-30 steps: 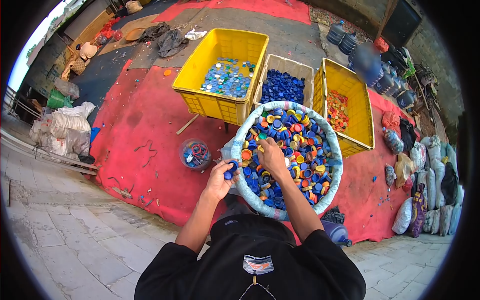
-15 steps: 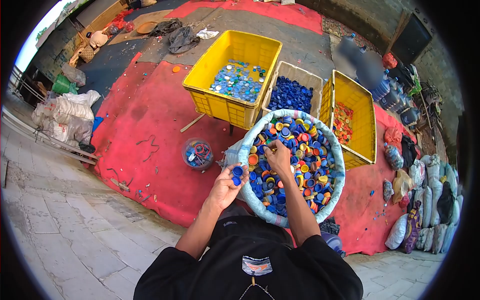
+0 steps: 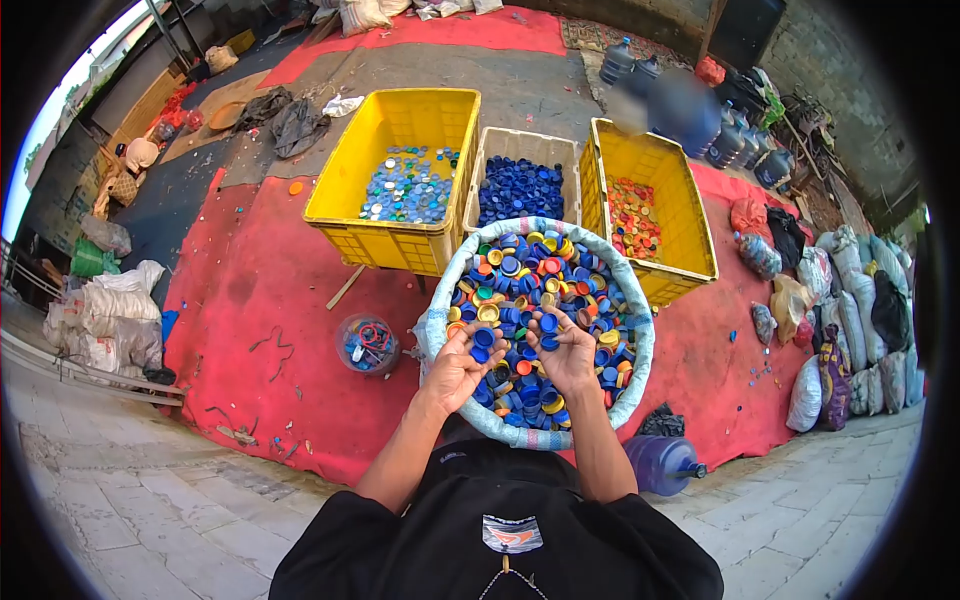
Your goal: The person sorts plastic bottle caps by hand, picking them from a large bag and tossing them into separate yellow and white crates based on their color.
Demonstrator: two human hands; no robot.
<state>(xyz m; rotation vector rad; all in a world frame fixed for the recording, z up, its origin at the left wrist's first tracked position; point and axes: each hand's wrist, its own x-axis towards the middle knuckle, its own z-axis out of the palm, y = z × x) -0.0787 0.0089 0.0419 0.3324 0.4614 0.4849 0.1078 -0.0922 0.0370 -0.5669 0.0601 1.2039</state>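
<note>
A round sack with a rolled light-blue rim [image 3: 641, 345] stands before me, full of mixed bottle caps [image 3: 570, 275] in blue, yellow, orange and other colours. Over its left part my left hand [image 3: 455, 372] is closed on blue caps [image 3: 483, 343], palm up. My right hand [image 3: 571, 357] is just to its right above the caps, fingers curled round blue caps [image 3: 548, 330]. Behind the sack are a yellow crate [image 3: 390, 243] with light-blue, white and green caps, a whitish crate [image 3: 528, 143] of dark blue caps and a yellow crate [image 3: 688, 225] of orange-red caps.
A clear tub [image 3: 367, 344] with a red item sits left of the sack on the red mat [image 3: 260, 400]. A large water bottle [image 3: 660, 464] lies at the lower right. Filled sacks [image 3: 806, 395] are at the right, bags [image 3: 125, 300] at the left.
My right hand has lifted out of the caps and moved down beside my left hand, now with blue caps in it. The view has shifted, and the crates appear further left.
</note>
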